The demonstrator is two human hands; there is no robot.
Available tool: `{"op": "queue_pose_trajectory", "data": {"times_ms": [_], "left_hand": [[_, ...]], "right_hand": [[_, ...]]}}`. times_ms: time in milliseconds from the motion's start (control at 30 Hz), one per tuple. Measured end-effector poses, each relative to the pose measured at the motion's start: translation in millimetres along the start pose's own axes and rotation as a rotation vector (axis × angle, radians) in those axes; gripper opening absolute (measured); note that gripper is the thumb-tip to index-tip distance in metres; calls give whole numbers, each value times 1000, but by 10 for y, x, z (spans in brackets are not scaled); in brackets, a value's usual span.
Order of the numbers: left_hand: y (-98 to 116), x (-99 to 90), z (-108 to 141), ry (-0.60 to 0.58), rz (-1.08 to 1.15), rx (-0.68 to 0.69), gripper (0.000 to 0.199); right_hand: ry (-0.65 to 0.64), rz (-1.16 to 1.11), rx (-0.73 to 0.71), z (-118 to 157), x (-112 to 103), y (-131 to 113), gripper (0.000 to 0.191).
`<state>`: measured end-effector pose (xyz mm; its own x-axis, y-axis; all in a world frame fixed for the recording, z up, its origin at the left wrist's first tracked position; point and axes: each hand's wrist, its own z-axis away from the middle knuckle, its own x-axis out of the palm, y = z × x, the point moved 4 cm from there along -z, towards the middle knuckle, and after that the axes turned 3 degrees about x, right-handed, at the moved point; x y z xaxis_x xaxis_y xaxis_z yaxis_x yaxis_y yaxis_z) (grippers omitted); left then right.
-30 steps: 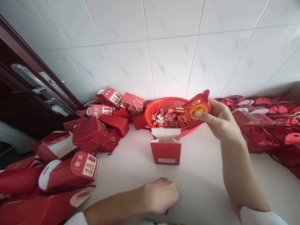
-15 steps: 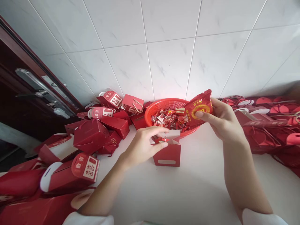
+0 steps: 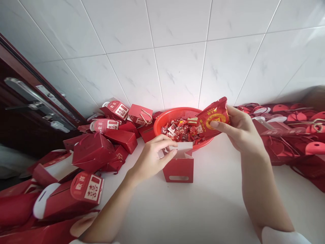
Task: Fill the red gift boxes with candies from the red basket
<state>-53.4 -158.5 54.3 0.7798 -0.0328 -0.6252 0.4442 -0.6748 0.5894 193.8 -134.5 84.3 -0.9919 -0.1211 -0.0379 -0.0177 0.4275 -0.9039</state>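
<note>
My left hand (image 3: 153,156) is at the left rim of an upright red gift box (image 3: 179,169). Thumb and fingers are slightly apart, and I see nothing between them. The box is open at the top, showing its white inside, with a slot-shaped window low on its front. In my right hand (image 3: 241,132) is a shiny red packet (image 3: 214,118) with gold print, pinched between thumb and fingers. It hangs over the right side of a red plastic basket (image 3: 162,118) full of small wrapped candies (image 3: 181,130).
Many red gift boxes (image 3: 93,152) are heaped along the left of the white table (image 3: 198,210). More flattened or open red boxes (image 3: 281,135) are stacked at the right. A tiled wall (image 3: 177,67) rises behind, and a dark door (image 3: 25,112) stands at far left.
The small red candy in my left hand has left the fingers above the box. My right hand keeps the packet in about the same place. The view has shifted slightly.
</note>
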Motion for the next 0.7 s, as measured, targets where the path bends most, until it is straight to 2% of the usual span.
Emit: {"op": "queue_pose_trajectory", "data": {"times_ms": [33, 167, 233, 367, 467, 533, 600, 667, 700], "left_hand": [[-9, -25, -20, 26, 6, 5, 10], [-112, -80, -117, 101, 10, -33, 31], [-159, -21, -142, 31, 54, -54, 29], [-149, 180, -81, -217, 148, -58, 23], [-109, 210, -30, -291, 205, -67, 28], [-112, 138, -66, -256, 263, -67, 35], [-177, 19, -174, -161, 305, -76, 42], [-314, -83, -338, -83, 291, -104, 44], [-404, -101, -432, -90, 253, -123, 42]], "right_hand": [[3, -1, -3, -1, -11, -4, 24], [20, 3, -22, -8, -53, -19, 23], [26, 4, -24, -10, -67, -23, 22], [36, 11, -23, -15, -88, -24, 24], [42, 6, -20, -22, -110, -16, 24], [50, 1, -15, -26, -128, -10, 23], [57, -7, -12, -30, -142, -5, 22], [59, -16, -9, -33, -148, -3, 21], [60, -18, -7, -34, -149, -2, 21]]}}
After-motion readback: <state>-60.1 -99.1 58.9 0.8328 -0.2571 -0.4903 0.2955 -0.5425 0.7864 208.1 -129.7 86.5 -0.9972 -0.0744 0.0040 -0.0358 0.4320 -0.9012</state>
